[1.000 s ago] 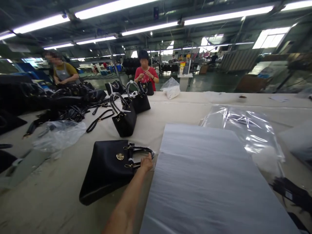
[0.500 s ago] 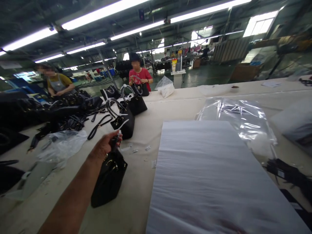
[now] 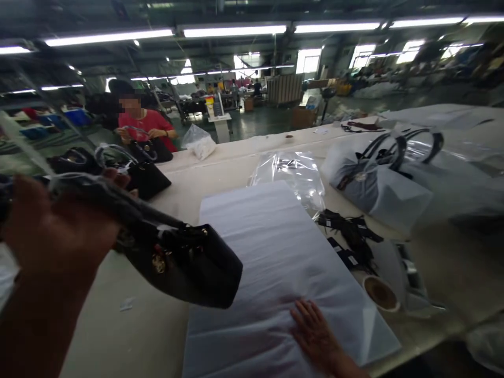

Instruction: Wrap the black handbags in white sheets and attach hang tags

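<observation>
Close to the camera at the left, my left hand point(image 3: 66, 226) is wrapped round the plastic-covered handles of a black handbag point(image 3: 189, 262). The bag hangs tilted, its body over the left edge of a stack of thin white sheets point(image 3: 252, 231), with a round gold charm at its front. My right hand point(image 3: 315, 331) lies with its fingers spread flat on the lower right part of the sheets, which wrinkle around it.
Other black handbags point(image 3: 147, 178) stand at the back left, near a person in red point(image 3: 145, 123). Clear plastic bags point(image 3: 291, 170) lie behind the stack. To the right are black straps point(image 3: 350, 236), a tape roll point(image 3: 381, 293) and a wrapped bag point(image 3: 366, 184).
The view has swung right. My left hand has lifted the handbag off the table and brought it closer, toward the sheets. My right hand has come into view on the sheets.
</observation>
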